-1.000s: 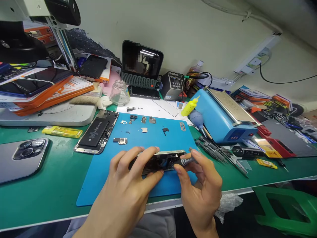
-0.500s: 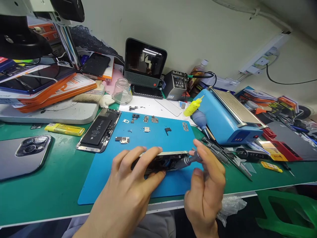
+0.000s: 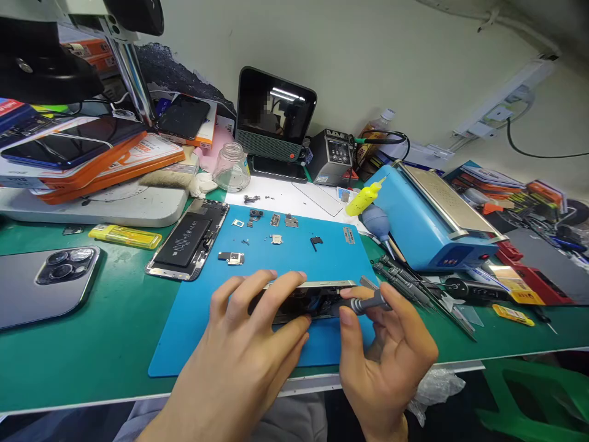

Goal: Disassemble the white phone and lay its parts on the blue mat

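Note:
My left hand [image 3: 257, 337] grips an opened phone frame [image 3: 294, 302], tilted on its edge over the blue mat [image 3: 202, 319], its inside facing me. In my right hand [image 3: 386, 350] is a grey screwdriver [image 3: 365, 302], fingers around the handle and one finger on its end. The driver points left into the phone; its tip is hidden. Beyond them on the mat lie a metal bracket with a black end [image 3: 230, 258], a SIM card reader [image 3: 276, 239], a small black part [image 3: 315, 243], a camera module [image 3: 256, 213] and a SIM tray [image 3: 237, 223].
A phone screen assembly with battery [image 3: 189, 239] lies left of the mat, near a grey phone [image 3: 46, 288] and a yellow case [image 3: 125, 236]. To the right are several screwdrivers [image 3: 405, 279], a blue heating machine [image 3: 414, 227] and an air blower [image 3: 376, 221]. A glass jar [image 3: 231, 169] stands behind.
My right hand has closed in around the screwdriver, and its handle now lies flatter. My left hand still holds the phone frame. The view has shifted slightly.

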The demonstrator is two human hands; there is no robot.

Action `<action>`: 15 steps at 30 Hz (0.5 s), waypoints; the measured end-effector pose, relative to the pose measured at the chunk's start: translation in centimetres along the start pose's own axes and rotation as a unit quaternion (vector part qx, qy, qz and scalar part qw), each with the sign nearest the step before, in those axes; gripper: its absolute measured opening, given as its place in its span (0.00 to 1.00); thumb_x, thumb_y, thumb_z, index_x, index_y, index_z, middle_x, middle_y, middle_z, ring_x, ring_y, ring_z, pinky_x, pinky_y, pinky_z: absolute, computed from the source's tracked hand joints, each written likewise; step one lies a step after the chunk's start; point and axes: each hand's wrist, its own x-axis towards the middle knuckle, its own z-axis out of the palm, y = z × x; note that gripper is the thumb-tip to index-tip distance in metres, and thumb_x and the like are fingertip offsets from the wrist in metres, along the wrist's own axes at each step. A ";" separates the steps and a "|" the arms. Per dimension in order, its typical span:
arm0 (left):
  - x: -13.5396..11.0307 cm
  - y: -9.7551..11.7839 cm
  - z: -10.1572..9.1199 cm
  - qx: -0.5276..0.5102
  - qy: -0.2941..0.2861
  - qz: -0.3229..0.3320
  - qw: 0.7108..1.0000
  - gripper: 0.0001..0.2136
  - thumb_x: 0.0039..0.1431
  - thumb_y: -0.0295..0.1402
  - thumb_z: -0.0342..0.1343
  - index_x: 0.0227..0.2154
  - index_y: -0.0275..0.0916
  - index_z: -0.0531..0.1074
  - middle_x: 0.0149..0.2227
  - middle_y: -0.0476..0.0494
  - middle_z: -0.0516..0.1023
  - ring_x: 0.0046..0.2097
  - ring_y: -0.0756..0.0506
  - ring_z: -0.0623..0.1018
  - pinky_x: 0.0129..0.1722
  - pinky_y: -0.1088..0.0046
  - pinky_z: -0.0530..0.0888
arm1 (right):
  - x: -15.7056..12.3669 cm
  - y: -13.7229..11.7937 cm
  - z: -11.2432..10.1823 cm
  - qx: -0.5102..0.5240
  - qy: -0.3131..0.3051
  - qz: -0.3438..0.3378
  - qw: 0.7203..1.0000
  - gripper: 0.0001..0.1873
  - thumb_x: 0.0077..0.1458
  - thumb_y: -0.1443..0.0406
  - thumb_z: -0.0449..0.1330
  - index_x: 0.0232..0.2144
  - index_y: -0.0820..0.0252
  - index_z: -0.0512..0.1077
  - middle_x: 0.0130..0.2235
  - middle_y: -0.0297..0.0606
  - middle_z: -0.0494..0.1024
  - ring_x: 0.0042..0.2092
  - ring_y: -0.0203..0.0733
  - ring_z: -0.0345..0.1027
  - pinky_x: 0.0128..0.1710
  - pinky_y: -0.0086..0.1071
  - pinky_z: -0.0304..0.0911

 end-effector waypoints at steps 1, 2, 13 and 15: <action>0.0 0.0 0.0 0.000 -0.001 -0.001 1.000 0.06 0.76 0.37 0.62 0.49 0.49 0.84 0.68 0.44 0.74 0.67 0.37 0.66 0.68 0.53 0.58 | 0.1 -0.2 0.0 0.019 0.003 0.024 1.000 0.32 0.65 0.73 0.66 0.67 0.49 0.68 0.44 0.41 0.82 0.44 0.47 0.82 0.37 0.39 0.82; 0.1 0.0 0.0 0.000 -0.001 -0.002 1.000 0.06 0.76 0.37 0.63 0.49 0.49 0.84 0.68 0.44 0.74 0.67 0.37 0.66 0.68 0.53 0.58 | 0.1 -0.3 -0.1 0.038 0.011 0.044 0.998 0.31 0.66 0.73 0.65 0.67 0.49 0.68 0.44 0.41 0.82 0.43 0.46 0.83 0.36 0.38 0.82; 0.1 0.0 0.1 0.006 -0.004 0.000 1.000 0.05 0.74 0.38 0.65 0.48 0.49 0.85 0.68 0.43 0.74 0.67 0.36 0.65 0.68 0.53 0.56 | -0.6 0.0 -1.1 0.150 -0.031 0.039 0.987 0.39 0.70 0.68 0.64 0.76 0.44 0.56 0.44 0.40 0.88 0.35 0.45 0.83 0.34 0.41 0.84; 0.2 0.0 0.1 0.006 -0.002 0.001 1.000 0.05 0.74 0.38 0.64 0.47 0.49 0.85 0.68 0.44 0.74 0.67 0.36 0.65 0.68 0.53 0.56 | -0.6 0.0 -1.1 0.152 -0.038 0.038 0.987 0.39 0.71 0.67 0.64 0.76 0.43 0.56 0.44 0.40 0.88 0.35 0.44 0.83 0.35 0.40 0.84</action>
